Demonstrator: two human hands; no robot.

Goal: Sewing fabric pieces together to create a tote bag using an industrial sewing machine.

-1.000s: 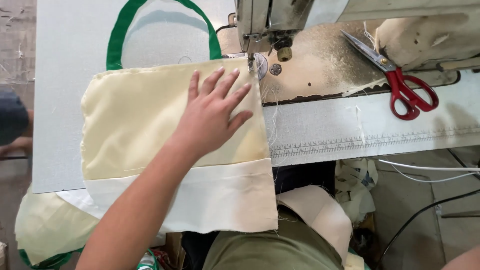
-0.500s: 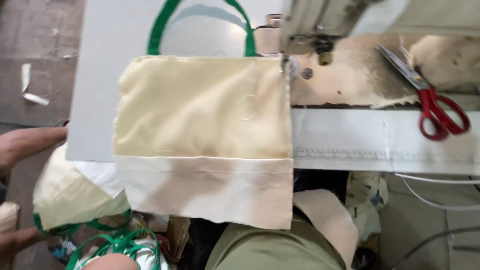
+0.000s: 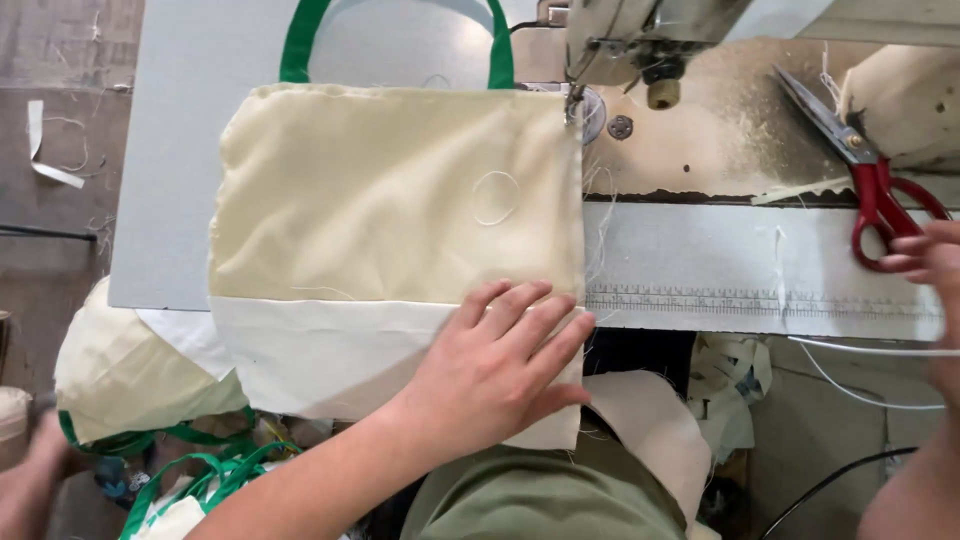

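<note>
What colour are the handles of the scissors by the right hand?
Red. The scissors lie on the sewing machine bed, their handles beside the right hand; only the head view shows them.

left hand [image 3: 495,365] flat, fingers spread, right hand [image 3: 930,255] curled

Sewing machine [image 3: 640,40] beside grey table [image 3: 190,150]; bag pile [image 3: 130,380] on floor.

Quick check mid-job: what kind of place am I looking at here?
Likely a sewing workshop: an industrial sewing machine, red-handled scissors on its table, and a cream tote bag with green handles.
</note>
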